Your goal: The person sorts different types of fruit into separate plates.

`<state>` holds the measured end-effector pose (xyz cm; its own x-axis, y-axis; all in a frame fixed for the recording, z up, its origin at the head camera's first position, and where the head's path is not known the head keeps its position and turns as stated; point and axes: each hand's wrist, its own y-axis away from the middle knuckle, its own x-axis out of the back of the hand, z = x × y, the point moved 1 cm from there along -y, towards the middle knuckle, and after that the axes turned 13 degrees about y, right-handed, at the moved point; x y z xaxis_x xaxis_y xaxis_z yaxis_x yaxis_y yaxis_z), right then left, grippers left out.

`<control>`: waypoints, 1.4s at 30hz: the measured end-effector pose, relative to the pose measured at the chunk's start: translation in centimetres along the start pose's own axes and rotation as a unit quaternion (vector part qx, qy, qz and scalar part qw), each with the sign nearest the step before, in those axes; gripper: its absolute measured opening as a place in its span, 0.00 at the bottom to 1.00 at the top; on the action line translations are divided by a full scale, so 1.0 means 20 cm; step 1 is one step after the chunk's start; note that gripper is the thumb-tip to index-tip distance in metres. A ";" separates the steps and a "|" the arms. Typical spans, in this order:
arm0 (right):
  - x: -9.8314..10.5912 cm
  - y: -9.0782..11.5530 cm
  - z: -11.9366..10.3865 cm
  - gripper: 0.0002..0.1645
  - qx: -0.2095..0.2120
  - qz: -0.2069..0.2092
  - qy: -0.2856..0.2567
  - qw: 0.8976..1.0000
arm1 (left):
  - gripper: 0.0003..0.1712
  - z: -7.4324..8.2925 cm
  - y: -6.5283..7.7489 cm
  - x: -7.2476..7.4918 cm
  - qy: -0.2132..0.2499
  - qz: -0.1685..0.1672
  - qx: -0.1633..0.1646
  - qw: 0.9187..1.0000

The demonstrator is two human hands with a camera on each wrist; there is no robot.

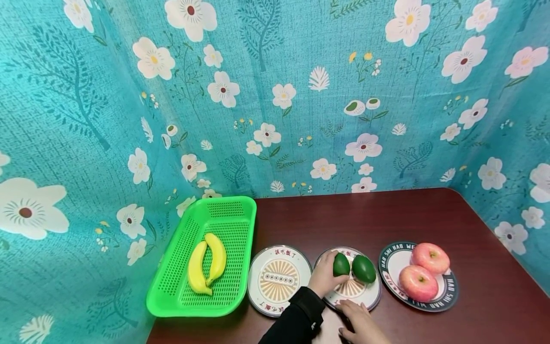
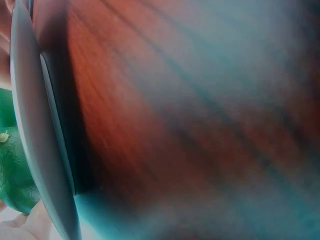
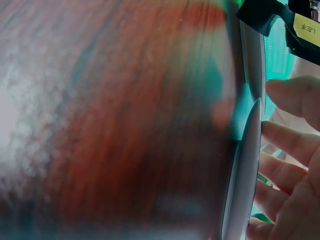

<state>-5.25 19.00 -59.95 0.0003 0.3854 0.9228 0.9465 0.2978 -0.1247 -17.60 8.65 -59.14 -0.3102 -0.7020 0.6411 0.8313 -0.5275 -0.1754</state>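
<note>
My left hand (image 1: 323, 278), in a black sleeve, curls its fingers and thumb round a dark green avocado (image 1: 341, 264). A second avocado (image 1: 363, 269) lies to its right on the same white patterned plate (image 1: 373, 302). In the left wrist view, green skin with a pale stem spot shows behind the plate's rim (image 2: 42, 130). My right hand (image 1: 358, 321) is by the plate's near edge, its fingers extended and holding nothing. Seen from the right wrist, its spread fingers lie close to the rim (image 3: 247, 165); whether they touch it, I cannot tell.
At the left, a green basket (image 1: 249, 267) holds two bananas (image 1: 217, 258). A similar white plate (image 1: 279, 298) stands between basket and hands. To the right, a dark-rimmed plate (image 1: 450, 291) carries two apples (image 1: 418, 283). A floral curtain (image 1: 301, 143) hangs behind the brown table (image 1: 326, 215).
</note>
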 end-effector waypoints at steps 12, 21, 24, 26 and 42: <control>-0.01 0.01 -0.01 0.27 0.008 0.000 -0.003 1.000 | 0.43 -0.01 0.04 0.07 -0.016 0.003 0.002 1.000; -0.01 0.01 -0.04 0.29 -0.005 -0.013 -0.012 1.000 | 0.39 0.08 0.04 0.42 -0.026 0.053 0.050 0.997; 0.00 0.01 -0.05 0.30 -0.003 0.000 -0.010 1.000 | 0.38 0.10 0.04 0.64 -0.024 0.060 0.064 0.996; 0.00 0.01 -0.05 0.30 -0.001 0.011 -0.002 1.000 | 0.36 0.11 0.06 0.80 -0.007 0.058 0.068 0.996; 0.02 0.00 -0.04 0.31 -0.027 0.023 -0.007 0.999 | 0.35 -0.39 0.51 1.55 -0.077 0.004 0.307 0.948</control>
<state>-4.87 18.40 -59.28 0.0392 0.4093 0.9115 0.9614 0.2331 -0.1461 -22.40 -22.29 -46.85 -0.2714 -0.6007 0.7520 0.9598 -0.1109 0.2579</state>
